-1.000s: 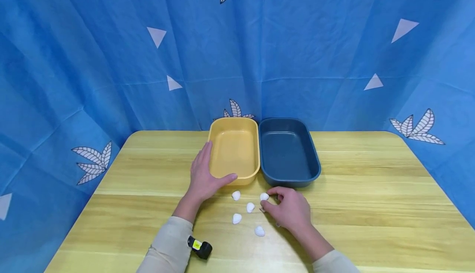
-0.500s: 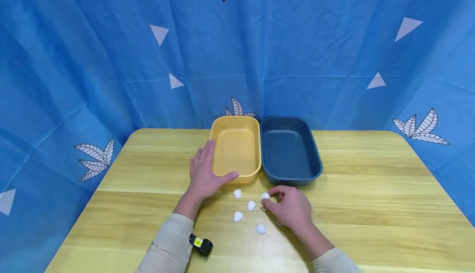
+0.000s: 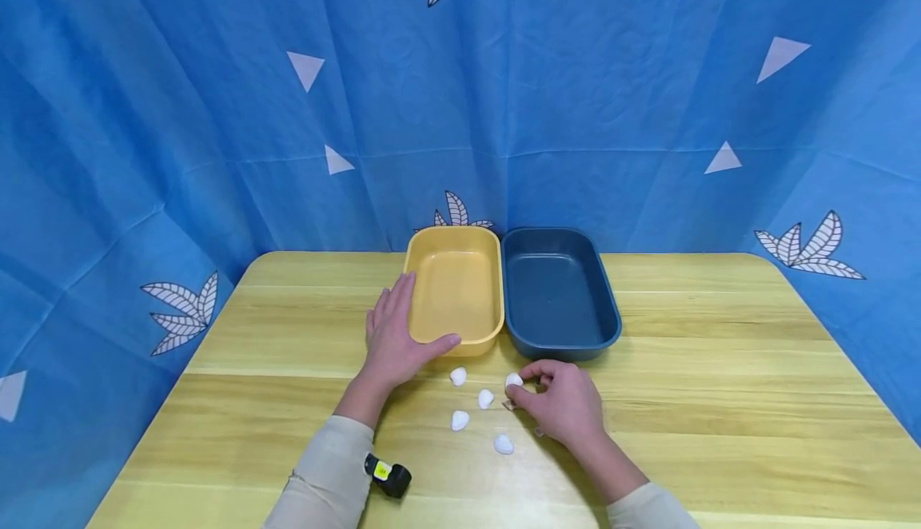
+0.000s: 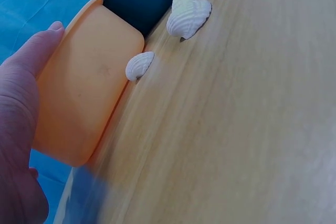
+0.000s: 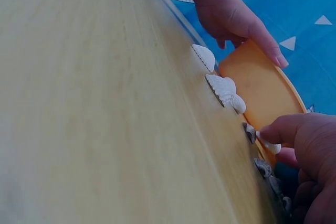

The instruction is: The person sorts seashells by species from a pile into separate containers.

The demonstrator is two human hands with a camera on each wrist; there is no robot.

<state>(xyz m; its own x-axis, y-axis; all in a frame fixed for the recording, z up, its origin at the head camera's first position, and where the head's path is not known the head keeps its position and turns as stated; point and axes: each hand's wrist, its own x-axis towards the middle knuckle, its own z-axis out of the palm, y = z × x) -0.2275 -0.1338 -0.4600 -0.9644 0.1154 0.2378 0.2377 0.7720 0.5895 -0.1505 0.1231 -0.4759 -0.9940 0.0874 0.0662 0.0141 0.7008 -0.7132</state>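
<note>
My right hand (image 3: 564, 405) pinches a white seashell (image 3: 513, 381) between thumb and fingertips, just in front of the dark blue bin (image 3: 561, 351). Straight fingers of my left hand (image 3: 394, 345) lie along the left side of the yellow bin (image 3: 471, 348), its thumb across the front rim. Several other white seashells, such as one nearer me (image 3: 504, 444), lie on the table between the hands. Beside and under the right hand are darker shells (image 5: 263, 168), partly hidden by it in the head view.
Both bins stand side by side at the back of the wooden table (image 3: 719, 369), close to a blue patterned curtain (image 3: 612, 97). A small black device (image 3: 388, 477) is strapped at the left sleeve.
Little differs. The right hand keeps its pinch on the white seashell and the left hand stays at the yellow bin; the head view shifts slightly.
</note>
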